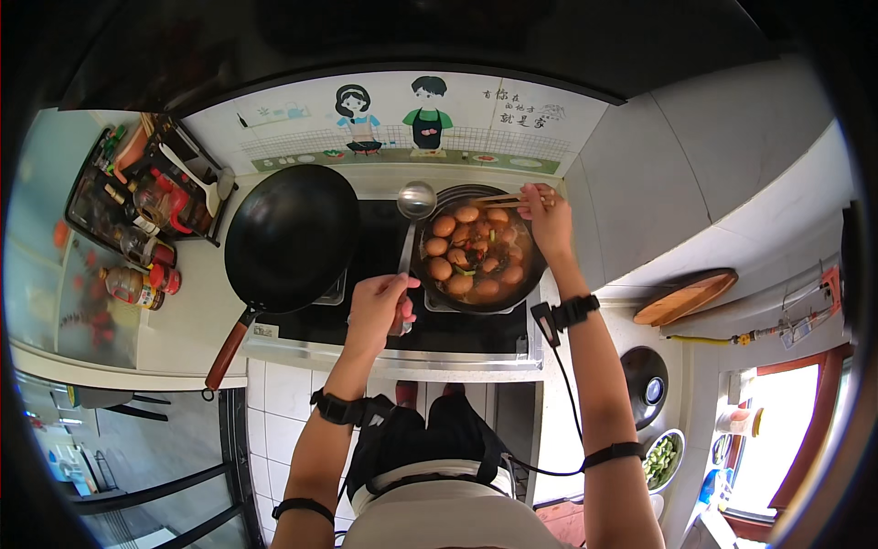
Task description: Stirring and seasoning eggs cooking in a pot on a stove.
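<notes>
On the right burner sits a dark pan [537,280] of brown broth with several brown eggs [444,226], red chili bits and green pieces. My left hand [381,306] grips the handle of a steel ladle [416,200]; its bowl is held beside the pan's left rim, near the back. In my right hand [549,218] is a pair of wooden chopsticks [504,201], which reach over the far right of the pan. Their tips are close to the eggs; contact cannot be told.
A black wok [291,237] with a wooden handle [228,351] stands on the left burner. Further left are a condiment rack [195,199] and several bottles [130,287]. Along the right counter lie a black lid [645,388], a bowl of chopped greens [662,461] and a wooden board [686,298].
</notes>
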Demonstrator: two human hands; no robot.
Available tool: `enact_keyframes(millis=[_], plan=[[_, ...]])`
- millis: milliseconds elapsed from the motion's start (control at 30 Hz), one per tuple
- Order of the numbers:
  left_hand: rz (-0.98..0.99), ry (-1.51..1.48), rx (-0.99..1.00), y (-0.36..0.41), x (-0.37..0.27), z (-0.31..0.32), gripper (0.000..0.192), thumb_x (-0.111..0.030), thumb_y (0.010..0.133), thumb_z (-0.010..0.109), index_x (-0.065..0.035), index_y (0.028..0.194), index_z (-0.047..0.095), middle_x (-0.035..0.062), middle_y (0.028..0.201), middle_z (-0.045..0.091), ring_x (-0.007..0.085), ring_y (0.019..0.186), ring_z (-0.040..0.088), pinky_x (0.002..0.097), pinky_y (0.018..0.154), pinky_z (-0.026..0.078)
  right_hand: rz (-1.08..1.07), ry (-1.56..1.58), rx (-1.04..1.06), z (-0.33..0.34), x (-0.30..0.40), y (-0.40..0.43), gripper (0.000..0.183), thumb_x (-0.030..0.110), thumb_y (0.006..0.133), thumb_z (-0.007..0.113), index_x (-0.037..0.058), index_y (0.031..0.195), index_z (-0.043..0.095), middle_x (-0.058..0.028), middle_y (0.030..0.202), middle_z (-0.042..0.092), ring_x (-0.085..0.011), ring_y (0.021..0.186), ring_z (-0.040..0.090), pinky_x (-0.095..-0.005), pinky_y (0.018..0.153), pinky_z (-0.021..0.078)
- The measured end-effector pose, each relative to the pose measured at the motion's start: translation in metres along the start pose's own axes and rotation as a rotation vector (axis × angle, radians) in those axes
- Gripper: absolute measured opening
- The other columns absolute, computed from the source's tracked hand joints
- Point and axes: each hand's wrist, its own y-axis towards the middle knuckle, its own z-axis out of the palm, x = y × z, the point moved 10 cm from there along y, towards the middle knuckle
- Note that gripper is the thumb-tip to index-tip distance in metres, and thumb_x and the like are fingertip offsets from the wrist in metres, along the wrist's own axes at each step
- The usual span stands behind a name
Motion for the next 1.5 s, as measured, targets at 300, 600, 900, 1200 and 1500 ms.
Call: enact_keyframes(millis=[300, 600, 900, 1200, 1500], plan=[[0.026, -0.029, -0.034, -0.019, 0.011, -0.020, 0.031, -0.022, 0.095, 0.052, 0.0056, 0.094, 0.064, -0.0012, 0.054, 0.050, 0.0056, 0.044, 0.048, 0.0187, 0.041, 0.040, 0.150, 0.196, -0.067, -0.002, -0.018, 0.009, 0.033, 0.022, 0.094, 0.055, -0.0079, 0.081, 0.061, -0.0135, 0.070, 0.065, -0.0170, 0.058, 0.066, -0.0263, 0.055, 0.0565], [0.054, -0.037, -0.013, -0.020, 0.009, -0.010, 0.030, -0.023, 0.093, 0.056, 0.0051, 0.095, 0.066, -0.0022, 0.053, 0.049, 0.0031, 0.044, 0.044, 0.0193, 0.048, 0.045, -0.088, 0.014, -0.046, 0.022, 0.028, -0.003, 0.031, 0.019, 0.094, 0.056, -0.0089, 0.083, 0.061, -0.0120, 0.067, 0.064, -0.0164, 0.055, 0.065, -0.0251, 0.052, 0.0536], [0.021, -0.027, 0.041, -0.013, 0.014, 0.003, 0.028, -0.021, 0.093, 0.055, 0.0052, 0.093, 0.066, -0.0016, 0.053, 0.049, 0.0045, 0.045, 0.046, 0.0183, 0.046, 0.043, 0.017, 0.102, -0.070, 0.016, 0.005, -0.011, 0.033, 0.020, 0.094, 0.055, -0.0101, 0.082, 0.062, -0.0125, 0.067, 0.064, -0.0186, 0.056, 0.065, -0.0262, 0.053, 0.0556], [0.008, -0.011, 0.063, -0.005, 0.009, 0.007, 0.029, -0.022, 0.093, 0.056, 0.0059, 0.092, 0.065, 0.0002, 0.054, 0.051, 0.0056, 0.045, 0.047, 0.0187, 0.045, 0.040, 0.454, 0.667, -0.190, -0.018, -0.083, -0.007, 0.030, 0.016, 0.093, 0.053, -0.0124, 0.084, 0.055, -0.0232, 0.081, 0.060, -0.0334, 0.069, 0.067, -0.0351, 0.063, 0.0617], [0.035, 0.006, 0.145, 0.028, 0.008, 0.044, 0.029, -0.021, 0.092, 0.056, 0.0056, 0.093, 0.065, 0.0007, 0.054, 0.051, 0.0072, 0.043, 0.047, 0.0206, 0.046, 0.042, 0.343, 0.541, -0.172, -0.028, -0.048, -0.014, 0.029, 0.016, 0.094, 0.052, -0.0120, 0.086, 0.055, -0.0198, 0.081, 0.061, -0.0292, 0.070, 0.067, -0.0329, 0.063, 0.0605]])
